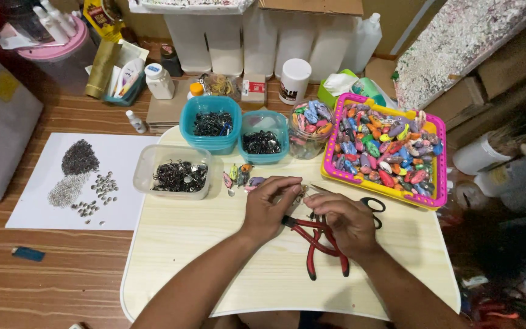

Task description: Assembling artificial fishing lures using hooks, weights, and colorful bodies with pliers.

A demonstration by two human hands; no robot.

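Observation:
My left hand (270, 208) rests on a pale wooden board (202, 256) and pinches a small part at its fingertips, which I cannot make out clearly. My right hand (343, 218) lies just beside it, fingers curled near the same small part and over red-handled pliers (319, 240). Black-handled scissors (369, 206) lie right behind my right hand. A few small coloured lure-like pieces (241, 175) sit on the board just beyond my left hand.
A pink tray (436, 183) of colourful pieces stands at the right. Two teal tubs (211, 125) and a clear tub (178, 173) hold dark metal hooks. A clear jar (308, 128) holds coloured pieces. White paper (117, 152) at left carries piles of small metal parts.

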